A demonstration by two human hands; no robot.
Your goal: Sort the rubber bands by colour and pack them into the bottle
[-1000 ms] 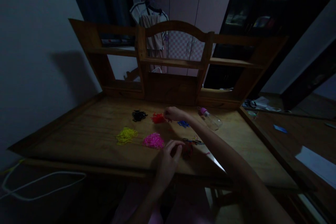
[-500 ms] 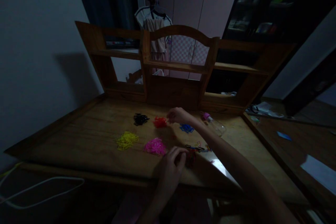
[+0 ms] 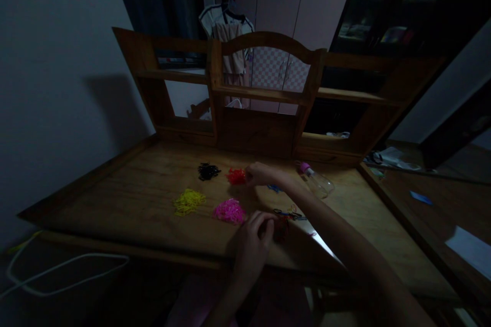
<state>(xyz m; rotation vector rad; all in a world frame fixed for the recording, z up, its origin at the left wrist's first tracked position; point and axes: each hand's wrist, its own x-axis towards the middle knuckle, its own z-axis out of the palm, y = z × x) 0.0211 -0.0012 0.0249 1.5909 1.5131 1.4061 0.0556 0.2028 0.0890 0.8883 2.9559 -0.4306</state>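
Observation:
My right hand reaches over the wooden desk, its fingers bent closed at the right edge of a pile of small red plastic pieces. Whether a piece is between the fingertips is hidden. Nearer the front edge is my left hand, fingers curled and thumb bent towards them; what they grip is too dark to make out. Just right of it lie dark reddish pieces and a linked row of mixed-colour pieces. A pink pile sits beyond and left of my left hand.
Yellow pieces and black pieces lie in heaps to the left. Blue pieces show partly behind my right forearm. A clear bottle with a pink top lies at the right. A wooden shelf unit borders the desk's back.
My right hand has moved slightly right and down, its fingers bending in at the red pile. The left hand keeps its pose. The whole view has shifted a little.

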